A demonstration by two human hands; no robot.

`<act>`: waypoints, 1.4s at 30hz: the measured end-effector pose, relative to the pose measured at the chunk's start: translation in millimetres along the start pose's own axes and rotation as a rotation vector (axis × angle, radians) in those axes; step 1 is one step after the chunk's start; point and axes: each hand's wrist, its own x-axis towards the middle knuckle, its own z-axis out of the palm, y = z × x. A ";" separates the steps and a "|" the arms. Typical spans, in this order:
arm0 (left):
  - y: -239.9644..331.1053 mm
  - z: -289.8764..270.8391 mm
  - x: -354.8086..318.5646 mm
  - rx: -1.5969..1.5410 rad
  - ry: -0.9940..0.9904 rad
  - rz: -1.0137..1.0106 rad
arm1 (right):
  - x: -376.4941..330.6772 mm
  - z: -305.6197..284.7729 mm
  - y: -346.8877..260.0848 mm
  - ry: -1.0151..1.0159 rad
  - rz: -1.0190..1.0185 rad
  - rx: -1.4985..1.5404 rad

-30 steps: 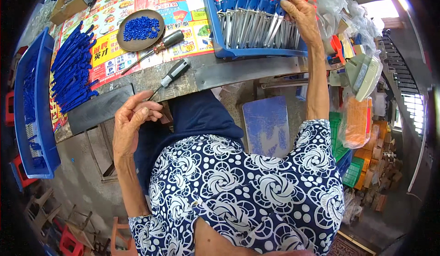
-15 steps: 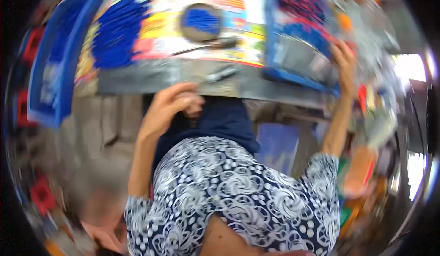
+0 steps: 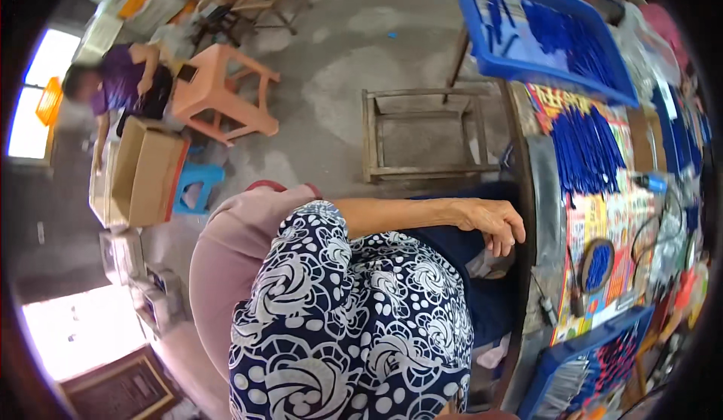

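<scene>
Head view is turned sideways now, so the desk (image 3: 544, 217) runs down the right side of the picture. One bare hand (image 3: 493, 220), at the end of a forearm crossing the lap, rests near the metal edge of the desk, above the dark blue trousers. Its grip is loose: the fingers (image 3: 506, 241) curl downward, half closed, and I see nothing held in them. Which hand it is I cannot tell for sure, because the view is so rotated; the other hand does not show.

Nearest to the hand on the desk lies a heap of blue sticks (image 3: 584, 149) on a colourful printed sheet (image 3: 602, 224). A small round dish of blue pieces (image 3: 597, 263) sits lower on the same sheet. One blue tray (image 3: 482, 44) stands at the top end of the desk, and another blue tray (image 3: 561, 360) at the bottom end.

On the floor are a wooden frame (image 3: 422, 134), an orange plastic stool (image 3: 222, 92) and a cardboard box (image 3: 147, 171). Another person in purple (image 3: 120, 81) sits far off at the left.
</scene>
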 end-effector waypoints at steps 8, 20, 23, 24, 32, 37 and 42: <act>21.7 -52.9 -50.6 0.044 0.287 -0.001 | 24.6 -12.4 -26.9 -0.169 -0.164 -0.029; 38.5 -98.1 -93.8 -0.029 0.534 -0.034 | 62.3 -43.4 -43.7 -0.318 -0.328 -0.038; 42.6 -110.3 -104.4 -0.019 0.570 -0.057 | 73.5 -59.3 -49.1 -0.333 -0.369 -0.053; 44.8 -115.4 -107.9 -0.003 0.584 -0.074 | 77.5 -64.8 -50.9 -0.334 -0.384 -0.057; 57.1 -159.6 -163.2 0.085 0.832 -0.173 | 110.3 -110.6 -68.5 -0.332 -0.493 -0.100; 46.9 -186.1 -206.4 0.186 0.952 -0.201 | 131.3 -139.2 -81.7 -0.322 -0.563 -0.133; 37.9 -203.9 -261.4 0.153 1.035 -0.199 | 152.2 -160.5 -96.6 -0.321 -0.630 -0.173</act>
